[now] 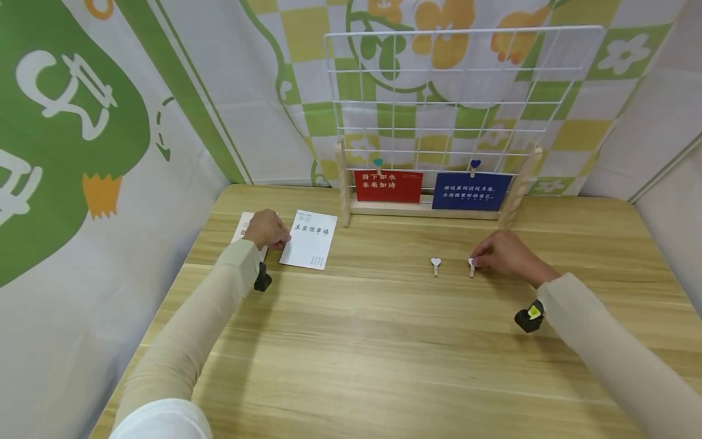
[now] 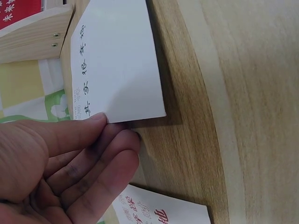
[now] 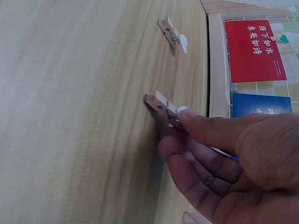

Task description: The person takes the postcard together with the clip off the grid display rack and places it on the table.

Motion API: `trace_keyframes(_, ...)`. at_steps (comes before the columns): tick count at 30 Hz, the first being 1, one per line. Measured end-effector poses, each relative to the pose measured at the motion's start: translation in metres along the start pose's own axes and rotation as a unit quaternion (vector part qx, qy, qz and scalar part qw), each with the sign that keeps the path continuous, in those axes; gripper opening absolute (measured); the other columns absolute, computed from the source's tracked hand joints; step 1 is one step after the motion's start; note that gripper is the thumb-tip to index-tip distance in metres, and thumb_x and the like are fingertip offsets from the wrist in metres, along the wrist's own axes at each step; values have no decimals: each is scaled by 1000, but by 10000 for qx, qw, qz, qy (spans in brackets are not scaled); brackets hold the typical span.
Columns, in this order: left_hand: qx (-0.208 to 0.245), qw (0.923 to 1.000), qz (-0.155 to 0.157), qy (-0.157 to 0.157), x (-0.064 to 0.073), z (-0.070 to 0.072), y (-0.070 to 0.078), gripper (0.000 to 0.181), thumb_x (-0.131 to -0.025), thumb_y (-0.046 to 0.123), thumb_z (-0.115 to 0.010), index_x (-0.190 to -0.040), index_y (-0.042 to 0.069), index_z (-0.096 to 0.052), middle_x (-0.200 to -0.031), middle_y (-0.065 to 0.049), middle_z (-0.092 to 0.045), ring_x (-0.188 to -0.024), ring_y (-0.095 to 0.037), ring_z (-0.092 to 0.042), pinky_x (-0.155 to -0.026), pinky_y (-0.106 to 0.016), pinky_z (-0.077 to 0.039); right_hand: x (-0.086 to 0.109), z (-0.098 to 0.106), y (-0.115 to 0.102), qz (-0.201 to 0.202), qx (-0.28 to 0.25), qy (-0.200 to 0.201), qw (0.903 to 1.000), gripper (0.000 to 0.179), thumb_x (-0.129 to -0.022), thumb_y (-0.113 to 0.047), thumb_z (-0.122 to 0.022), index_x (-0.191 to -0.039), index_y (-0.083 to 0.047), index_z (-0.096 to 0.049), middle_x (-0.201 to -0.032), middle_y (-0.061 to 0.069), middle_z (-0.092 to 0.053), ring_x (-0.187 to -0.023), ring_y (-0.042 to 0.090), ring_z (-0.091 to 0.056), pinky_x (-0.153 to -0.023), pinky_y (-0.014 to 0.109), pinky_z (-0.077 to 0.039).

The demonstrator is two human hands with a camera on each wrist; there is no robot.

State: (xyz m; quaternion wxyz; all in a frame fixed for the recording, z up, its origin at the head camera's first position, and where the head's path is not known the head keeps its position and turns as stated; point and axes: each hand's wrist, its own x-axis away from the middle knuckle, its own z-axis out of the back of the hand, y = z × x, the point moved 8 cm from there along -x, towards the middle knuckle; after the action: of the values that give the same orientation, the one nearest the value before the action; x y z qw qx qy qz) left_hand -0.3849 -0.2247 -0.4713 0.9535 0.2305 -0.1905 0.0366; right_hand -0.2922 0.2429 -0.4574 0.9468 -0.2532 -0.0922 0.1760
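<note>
Between thumb and fingers, my left hand [image 1: 267,229] pinches the edge of a white card [image 1: 309,239] with black Chinese writing. In the left wrist view that card [image 2: 119,60] is tilted slightly off the wood, its shadow beside it. A second white card [image 2: 161,207] with red writing lies partly under my left hand. My right hand [image 1: 507,256] pinches the heart end of a small wooden clothespin [image 3: 163,109], whose white heart is partly covered by the thumb. Another clothespin [image 1: 436,266] with a white heart lies just to the left of it on the table.
Behind stands a white wire grid [image 1: 455,97] on a wooden base [image 1: 428,209]. Clipped low on it are a red card [image 1: 388,186] and a blue card [image 1: 473,192], held by a teal-heart clothespin [image 1: 378,164] and a blue-heart clothespin [image 1: 475,166]. A patterned cloth hangs behind.
</note>
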Motion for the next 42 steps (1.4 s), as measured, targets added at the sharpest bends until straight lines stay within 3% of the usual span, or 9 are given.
trace_keyframes(5, -149, 9999, -68, -30, 1, 0, 3, 15, -88, 10, -72, -96, -2, -74, -79, -12, -76, -58, -14, -70, -59, -33, -58, -3, -1, -1, -33, 39, -140, 9999, 6, -82, -11, -76, -83, -6, -78, -71, 1, -73, -64, 5, -54, -58, 23, -43)
trace_keyframes(14, -68, 9999, 13, -124, 3, -1, 8, 13, -87, 5, -72, -96, -5, -72, -82, -16, -75, -63, -18, -72, -70, -31, -62, 1, -2, 2, -52, 33, 9, 10000, 5, -83, -12, -75, -82, -8, -78, -77, 3, -76, -67, 5, -55, -61, 23, -44)
trace_keyframes(28, -17, 9997, 151, -213, 1, -1, 8, 7, -86, 3, -71, -85, -3, -73, -69, -10, -73, -56, -15, -70, -60, -25, -60, 4, 0, 5, -154, -22, 201, 9997, 5, -83, -13, -77, -83, -9, -79, -82, 5, -77, -73, 10, -63, -67, 28, -48)
trace_keyframes(42, -171, 9998, 114, -34, 1, -1, 6, 9, -85, 5, -72, -84, -4, -74, -76, -13, -75, -58, -17, -70, -64, -28, -60, 4, -1, 6, -159, -41, 253, 9995, 5, -82, -14, -78, -82, -9, -79, -84, 6, -77, -77, 14, -66, -70, 32, -49)
